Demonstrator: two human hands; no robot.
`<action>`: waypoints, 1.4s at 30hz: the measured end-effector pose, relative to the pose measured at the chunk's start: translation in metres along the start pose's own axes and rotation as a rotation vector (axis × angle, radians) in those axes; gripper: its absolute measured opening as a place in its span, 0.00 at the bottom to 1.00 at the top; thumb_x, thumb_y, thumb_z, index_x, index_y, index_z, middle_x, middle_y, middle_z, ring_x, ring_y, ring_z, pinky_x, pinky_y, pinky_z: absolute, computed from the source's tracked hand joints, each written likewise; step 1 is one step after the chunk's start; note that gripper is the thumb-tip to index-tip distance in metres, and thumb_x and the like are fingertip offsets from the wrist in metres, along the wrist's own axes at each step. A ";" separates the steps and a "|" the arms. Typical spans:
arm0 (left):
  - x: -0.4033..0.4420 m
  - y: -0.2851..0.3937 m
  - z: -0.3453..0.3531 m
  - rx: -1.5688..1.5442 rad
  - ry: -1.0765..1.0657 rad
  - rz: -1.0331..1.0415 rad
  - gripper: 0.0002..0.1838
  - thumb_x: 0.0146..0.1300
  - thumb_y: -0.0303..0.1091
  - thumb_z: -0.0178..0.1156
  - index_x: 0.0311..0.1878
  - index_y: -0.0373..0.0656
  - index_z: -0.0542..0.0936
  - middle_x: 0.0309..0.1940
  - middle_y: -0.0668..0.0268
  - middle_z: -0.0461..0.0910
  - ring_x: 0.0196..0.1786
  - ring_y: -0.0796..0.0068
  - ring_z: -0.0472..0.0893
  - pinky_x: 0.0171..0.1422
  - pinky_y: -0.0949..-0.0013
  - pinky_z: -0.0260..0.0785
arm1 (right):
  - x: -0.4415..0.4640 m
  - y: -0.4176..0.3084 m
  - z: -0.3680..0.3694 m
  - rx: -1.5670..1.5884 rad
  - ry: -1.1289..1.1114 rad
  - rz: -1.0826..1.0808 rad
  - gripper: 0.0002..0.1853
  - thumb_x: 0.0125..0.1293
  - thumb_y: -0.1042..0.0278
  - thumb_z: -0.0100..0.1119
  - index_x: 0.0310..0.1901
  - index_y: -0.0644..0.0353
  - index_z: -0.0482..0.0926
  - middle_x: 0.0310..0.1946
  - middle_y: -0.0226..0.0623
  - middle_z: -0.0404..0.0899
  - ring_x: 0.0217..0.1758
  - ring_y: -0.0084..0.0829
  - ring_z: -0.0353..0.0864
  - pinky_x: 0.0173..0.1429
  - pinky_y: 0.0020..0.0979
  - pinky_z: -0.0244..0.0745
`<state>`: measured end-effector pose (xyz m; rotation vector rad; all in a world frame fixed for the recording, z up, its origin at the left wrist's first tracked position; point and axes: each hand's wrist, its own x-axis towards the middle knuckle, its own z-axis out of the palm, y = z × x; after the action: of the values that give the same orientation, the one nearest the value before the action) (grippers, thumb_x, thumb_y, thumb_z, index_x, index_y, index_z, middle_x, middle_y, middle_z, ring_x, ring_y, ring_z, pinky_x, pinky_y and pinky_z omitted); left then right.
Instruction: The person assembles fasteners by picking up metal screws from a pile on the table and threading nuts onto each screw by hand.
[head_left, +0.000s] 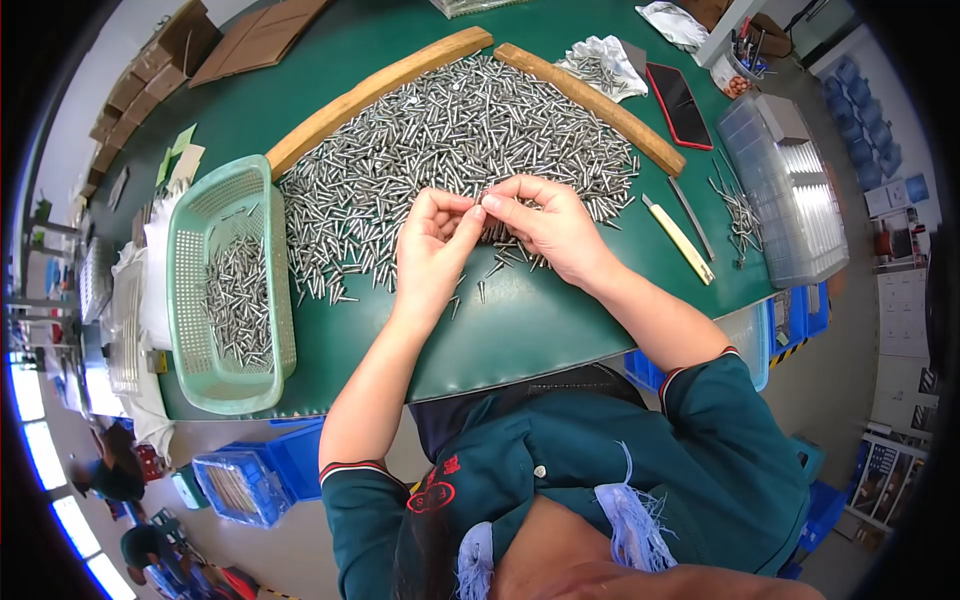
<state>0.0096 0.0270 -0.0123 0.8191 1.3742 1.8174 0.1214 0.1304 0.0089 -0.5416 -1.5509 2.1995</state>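
Observation:
My left hand [436,240] and my right hand [548,222] meet at the fingertips over the near side of a wide pile of small metal rivet-like pins [420,140]. Both are closed in a pinch, thumbs against index fingers. Whatever is between the fingertips is too small and too covered to make out. Just below the hands, a few loose pins [482,291] lie on the green tabletop [520,335]. On the left, a pale green plastic basket [183,300] holds more of these pins.
Two wooden bars [375,95] [600,108] border the pile's far side. To the right lie a red-edged phone [679,106], a yellow-handled cutter [680,240], thin metal rods [738,215] and a clear plastic box [775,190]. A white cloth bag [606,66] sits behind.

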 end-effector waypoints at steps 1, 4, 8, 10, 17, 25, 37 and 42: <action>0.000 0.000 0.000 -0.007 -0.002 -0.001 0.05 0.62 0.22 0.55 0.39 0.37 0.69 0.36 0.61 0.77 0.38 0.76 0.78 0.44 0.76 0.72 | 0.000 0.000 0.000 -0.001 0.000 0.000 0.08 0.64 0.63 0.57 0.37 0.58 0.78 0.17 0.18 0.66 0.15 0.08 0.56 0.17 0.14 0.48; 0.000 0.000 0.000 -0.022 -0.010 -0.007 0.05 0.62 0.23 0.55 0.39 0.37 0.69 0.36 0.61 0.77 0.38 0.76 0.79 0.44 0.76 0.72 | 0.000 0.000 0.000 -0.006 -0.002 -0.001 0.08 0.65 0.63 0.57 0.38 0.58 0.78 0.18 0.18 0.67 0.15 0.08 0.57 0.17 0.14 0.48; 0.000 0.002 0.000 -0.032 -0.014 -0.046 0.05 0.63 0.24 0.55 0.38 0.37 0.69 0.35 0.61 0.77 0.37 0.76 0.79 0.43 0.76 0.72 | -0.002 -0.005 0.001 0.028 -0.005 0.047 0.09 0.65 0.67 0.56 0.39 0.65 0.77 0.28 0.31 0.76 0.29 0.18 0.72 0.33 0.19 0.66; 0.000 0.004 0.001 -0.037 -0.011 -0.062 0.04 0.63 0.24 0.55 0.38 0.37 0.69 0.34 0.61 0.77 0.37 0.76 0.79 0.43 0.75 0.72 | -0.002 -0.005 0.000 0.037 -0.008 0.057 0.09 0.65 0.67 0.56 0.39 0.65 0.77 0.29 0.32 0.77 0.29 0.18 0.72 0.33 0.19 0.66; 0.000 0.004 0.001 -0.030 -0.009 -0.061 0.05 0.63 0.25 0.55 0.38 0.37 0.69 0.34 0.61 0.77 0.37 0.76 0.79 0.43 0.75 0.72 | 0.000 0.000 0.000 0.020 -0.014 0.035 0.07 0.65 0.64 0.56 0.37 0.57 0.78 0.22 0.21 0.73 0.16 0.07 0.57 0.18 0.13 0.49; 0.001 0.012 -0.002 -0.085 -0.075 -0.163 0.04 0.63 0.26 0.55 0.38 0.37 0.71 0.34 0.60 0.79 0.38 0.75 0.80 0.42 0.75 0.73 | -0.001 -0.007 -0.003 -0.085 0.000 -0.020 0.08 0.63 0.70 0.57 0.38 0.66 0.79 0.30 0.30 0.79 0.34 0.16 0.76 0.37 0.18 0.71; 0.003 0.014 -0.008 -0.284 -0.163 -0.363 0.06 0.62 0.29 0.57 0.38 0.38 0.72 0.34 0.59 0.80 0.37 0.75 0.81 0.43 0.75 0.75 | 0.003 0.001 -0.008 -0.214 -0.032 -0.140 0.07 0.61 0.69 0.59 0.37 0.64 0.80 0.29 0.27 0.79 0.34 0.15 0.74 0.39 0.18 0.71; 0.003 0.013 -0.009 -0.307 -0.175 -0.369 0.07 0.62 0.30 0.57 0.38 0.38 0.72 0.34 0.59 0.80 0.37 0.75 0.81 0.43 0.75 0.75 | 0.003 0.000 -0.008 -0.225 -0.032 -0.135 0.07 0.61 0.69 0.59 0.37 0.64 0.80 0.29 0.27 0.79 0.35 0.15 0.74 0.40 0.19 0.71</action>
<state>-0.0017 0.0220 -0.0019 0.5098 1.0226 1.5736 0.1231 0.1383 0.0057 -0.4550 -1.8094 1.9563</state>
